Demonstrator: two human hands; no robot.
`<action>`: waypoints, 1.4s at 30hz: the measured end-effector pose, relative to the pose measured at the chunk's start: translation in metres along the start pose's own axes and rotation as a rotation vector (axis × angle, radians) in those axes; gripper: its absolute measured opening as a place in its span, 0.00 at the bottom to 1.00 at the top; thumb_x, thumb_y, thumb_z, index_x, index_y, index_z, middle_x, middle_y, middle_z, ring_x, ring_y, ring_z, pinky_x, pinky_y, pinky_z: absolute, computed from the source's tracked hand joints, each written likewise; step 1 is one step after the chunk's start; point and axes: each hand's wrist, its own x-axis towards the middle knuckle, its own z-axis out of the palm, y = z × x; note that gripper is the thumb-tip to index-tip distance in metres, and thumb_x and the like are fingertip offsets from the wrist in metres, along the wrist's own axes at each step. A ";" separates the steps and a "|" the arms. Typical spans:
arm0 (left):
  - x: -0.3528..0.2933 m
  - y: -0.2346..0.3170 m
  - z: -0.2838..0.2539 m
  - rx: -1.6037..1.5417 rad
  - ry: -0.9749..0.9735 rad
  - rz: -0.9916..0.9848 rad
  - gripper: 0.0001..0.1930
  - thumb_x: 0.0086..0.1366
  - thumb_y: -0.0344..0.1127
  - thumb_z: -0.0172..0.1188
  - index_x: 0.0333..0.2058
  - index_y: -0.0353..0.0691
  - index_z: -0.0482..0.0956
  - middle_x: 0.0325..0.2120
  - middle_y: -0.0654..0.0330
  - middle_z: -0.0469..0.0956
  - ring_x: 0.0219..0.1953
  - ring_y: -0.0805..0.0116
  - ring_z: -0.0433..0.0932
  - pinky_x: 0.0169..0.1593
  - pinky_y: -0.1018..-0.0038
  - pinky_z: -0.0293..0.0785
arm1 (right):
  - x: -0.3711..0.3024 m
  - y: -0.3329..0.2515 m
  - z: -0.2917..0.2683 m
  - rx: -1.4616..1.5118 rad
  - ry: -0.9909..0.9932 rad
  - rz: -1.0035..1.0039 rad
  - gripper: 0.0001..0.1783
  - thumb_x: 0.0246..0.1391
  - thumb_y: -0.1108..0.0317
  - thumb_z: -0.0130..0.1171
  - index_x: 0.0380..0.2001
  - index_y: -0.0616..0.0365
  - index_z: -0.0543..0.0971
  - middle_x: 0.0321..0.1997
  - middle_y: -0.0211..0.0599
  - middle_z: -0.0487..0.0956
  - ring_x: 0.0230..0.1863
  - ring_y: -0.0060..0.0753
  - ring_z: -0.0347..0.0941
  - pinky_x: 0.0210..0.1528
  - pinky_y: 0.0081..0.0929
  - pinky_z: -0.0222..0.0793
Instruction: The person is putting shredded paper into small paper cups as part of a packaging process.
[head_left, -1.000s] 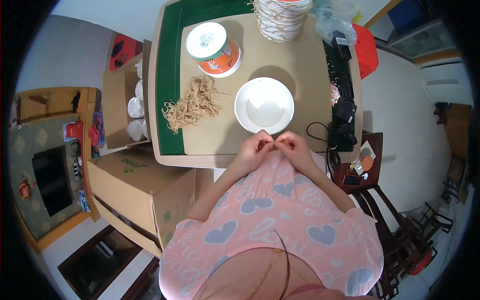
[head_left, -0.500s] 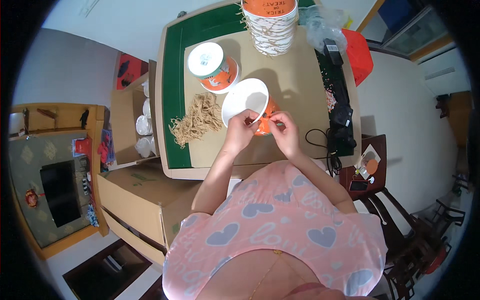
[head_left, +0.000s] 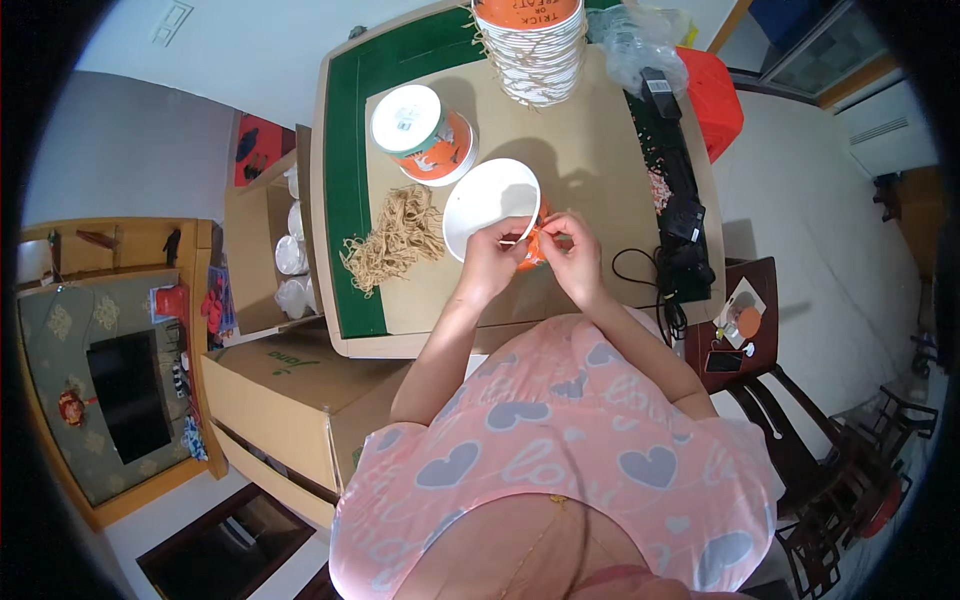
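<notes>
My left hand (head_left: pixel 492 262) and my right hand (head_left: pixel 572 252) together hold an orange paper bucket (head_left: pixel 533 247) tilted on its side above the table, its white inside (head_left: pixel 488 206) turned up toward me. My left hand grips the rim at its near edge; my right hand pinches the orange outer wall. Left of it lies a pile of tan twine pieces (head_left: pixel 395 240). Another orange bucket (head_left: pixel 422 133) lies on its side beyond, white bottom showing.
A tall stack of orange buckets (head_left: pixel 530 40) stands at the table's far edge, with crumpled plastic wrap (head_left: pixel 642 45) beside it. A black tool with a cable (head_left: pixel 682 235) lies along the right edge. Open cardboard boxes (head_left: pixel 290 400) sit on the floor to the left.
My hands were pinched together over the table's near edge with the white bucket lying apart; since then they took hold of the bucket and lifted it, tilting it.
</notes>
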 end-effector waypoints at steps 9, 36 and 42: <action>0.009 -0.009 0.019 0.013 -0.033 -0.092 0.15 0.59 0.21 0.53 0.45 0.36 0.77 0.35 0.59 0.80 0.36 0.73 0.77 0.41 0.77 0.73 | -0.001 0.027 -0.012 -0.121 -0.010 0.008 0.04 0.45 0.76 0.59 0.26 0.62 0.73 0.29 0.39 0.74 0.29 0.35 0.74 0.30 0.26 0.71; 0.028 -0.071 0.023 -0.215 0.010 -0.144 0.09 0.58 0.25 0.55 0.39 0.30 0.73 0.25 0.59 0.76 0.26 0.75 0.74 0.31 0.80 0.71 | 0.010 0.004 -0.004 -0.584 -0.304 0.143 0.23 0.50 0.74 0.54 0.51 0.48 0.69 0.31 0.36 0.77 0.27 0.35 0.76 0.31 0.32 0.70; 0.028 -0.071 0.026 -0.101 0.110 -0.114 0.18 0.56 0.24 0.55 0.46 0.31 0.66 0.25 0.58 0.74 0.27 0.73 0.74 0.31 0.78 0.71 | 0.008 0.000 -0.001 -0.520 -0.293 0.157 0.21 0.50 0.74 0.55 0.49 0.49 0.70 0.28 0.35 0.77 0.28 0.32 0.76 0.31 0.31 0.71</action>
